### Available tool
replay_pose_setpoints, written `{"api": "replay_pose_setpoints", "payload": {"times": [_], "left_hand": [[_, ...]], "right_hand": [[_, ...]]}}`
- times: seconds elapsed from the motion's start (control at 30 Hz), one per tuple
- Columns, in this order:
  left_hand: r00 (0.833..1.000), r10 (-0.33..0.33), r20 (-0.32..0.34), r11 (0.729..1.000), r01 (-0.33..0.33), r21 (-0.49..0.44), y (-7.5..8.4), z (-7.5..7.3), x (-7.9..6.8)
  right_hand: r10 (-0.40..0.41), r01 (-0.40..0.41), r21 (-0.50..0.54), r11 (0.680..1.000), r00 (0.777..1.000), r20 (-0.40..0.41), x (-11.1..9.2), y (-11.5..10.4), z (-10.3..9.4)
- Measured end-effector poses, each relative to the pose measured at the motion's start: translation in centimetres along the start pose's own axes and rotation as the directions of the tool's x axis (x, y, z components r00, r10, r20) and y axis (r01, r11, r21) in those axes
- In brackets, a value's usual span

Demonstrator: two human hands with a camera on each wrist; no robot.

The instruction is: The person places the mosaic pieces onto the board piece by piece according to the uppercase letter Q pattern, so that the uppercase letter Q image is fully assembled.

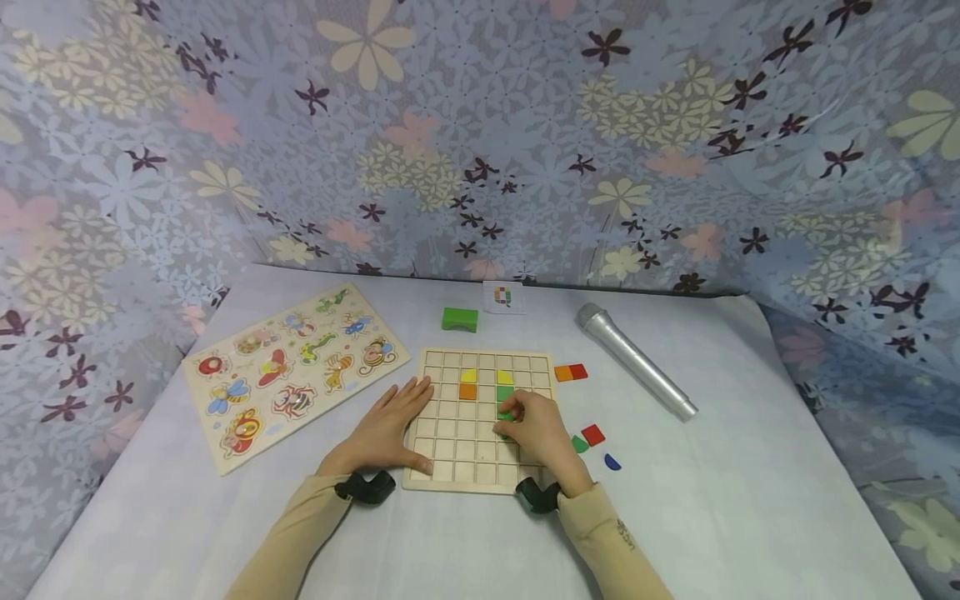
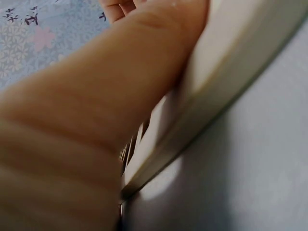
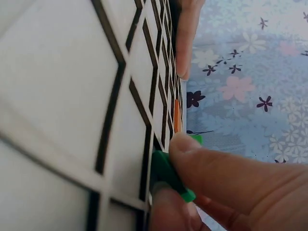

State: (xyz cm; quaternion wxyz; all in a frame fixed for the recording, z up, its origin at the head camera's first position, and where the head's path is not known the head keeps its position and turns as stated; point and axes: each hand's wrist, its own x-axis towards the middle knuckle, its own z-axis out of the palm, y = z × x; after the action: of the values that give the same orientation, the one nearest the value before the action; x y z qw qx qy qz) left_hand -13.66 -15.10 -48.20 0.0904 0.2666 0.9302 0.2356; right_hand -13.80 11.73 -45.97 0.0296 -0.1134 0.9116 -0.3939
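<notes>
Well, flowered cloth (image 1: 450,92) backs my pale surface (image 1: 427,554). My left hand (image 1: 386,427) lies spread against the gridded board (image 1: 467,488); my right hand (image 1: 542,427) pinches a green piece (image 3: 168,174)

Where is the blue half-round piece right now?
In the head view, the blue piece lies right of the grid board, just below and right of the nearest red square.

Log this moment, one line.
Right hand: pinches green piece at grid board | Left hand: rests on left edge | In cells: yellow pieces, orange square, green square
</notes>
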Motion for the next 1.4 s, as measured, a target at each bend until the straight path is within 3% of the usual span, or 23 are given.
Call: {"api": "replay_pose_setpoints", "payload": {"times": [0.17,0.53,0.77,0.97,1.07,1.17,1.3,1.4], "left_hand": [[1.000,0.012,0.000,1.000,-0.012,0.000,-0.1,0.1,0.2],[1.000,0.006,0.008,1.000,-0.006,-0.002,0.2,0.0,0.5],[1.000,0.016,0.008,1.000,-0.016,-0.002,0.3,0.1,0.8],[1.000,0.011,0.010,1.000,-0.011,0.005,0.2,0.2,0.7],[1.000,0.006,0.006,1.000,-0.006,0.000,0.1,0.1,0.6],[1.000,0.009,0.005,1.000,-0.009,-0.005,0.0,0.2,0.5],[1.000,0.005,0.004,1.000,-0.005,-0.005,-0.1,0.3,0.3],[1.000,0.008,-0.011,1.000,-0.007,0.003,-0.2,0.3,0.2]], "right_hand": [[0.068,-0.068,-0.030,0.997,0.998,0.017,0.2,0.3,-0.1],[0.150,-0.157,0.092,0.983,0.986,0.078,0.2,0.6,-0.8],[0.153,-0.175,0.197,0.965,0.981,0.123,-0.2,1.6,-2.9],[0.133,-0.157,0.222,0.962,0.984,0.116,-2.6,4.9,-5.9],[0.178,-0.191,0.245,0.951,0.981,0.074,-4.4,6.7,-7.3],[0.263,-0.266,0.304,0.915,0.963,0.053,-6.4,8.1,-8.3],[0.318,-0.326,0.411,0.851,0.944,0.090,-8.2,9.0,-8.1],[0.293,-0.300,0.417,0.858,0.953,0.081,-8.2,9.1,-7.2]]}}
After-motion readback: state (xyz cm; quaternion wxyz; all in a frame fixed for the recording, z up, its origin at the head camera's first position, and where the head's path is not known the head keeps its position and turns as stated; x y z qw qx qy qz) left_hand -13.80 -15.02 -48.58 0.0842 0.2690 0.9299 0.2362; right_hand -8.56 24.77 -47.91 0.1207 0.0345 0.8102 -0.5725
